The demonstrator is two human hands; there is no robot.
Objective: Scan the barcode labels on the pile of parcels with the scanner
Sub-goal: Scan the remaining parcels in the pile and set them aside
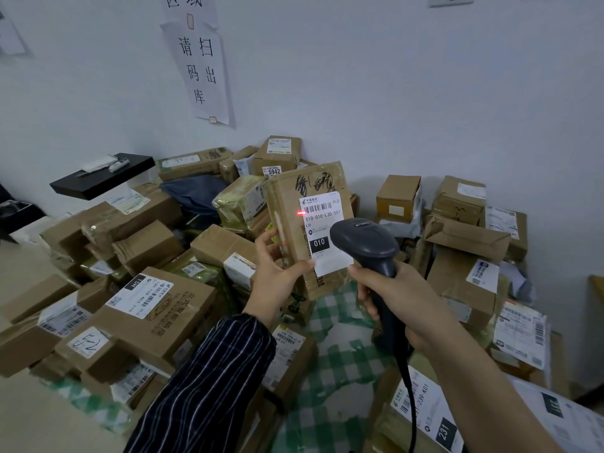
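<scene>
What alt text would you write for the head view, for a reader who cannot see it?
A person's left hand holds a cardboard parcel upright while the right hand aims a dark scanner at its white label, where a red light falls beside the barcode. Around them, labelled parcels lie piled on a green checked cloth against a white wall.

One scanner, one lifted parcel, a pile past exact counting.

There were two hands: the left hand [277, 273] held one parcel [284, 204] and the right hand [392, 295] one scanner [362, 240]. That parcel bore one label [322, 217] with one red spot [300, 213] at its left edge. The pile [147, 308] held well over twenty overlapping boxes. One checked cloth [333, 361], one black tray [101, 178] and two lettered sheets [202, 70] completed it.
</scene>
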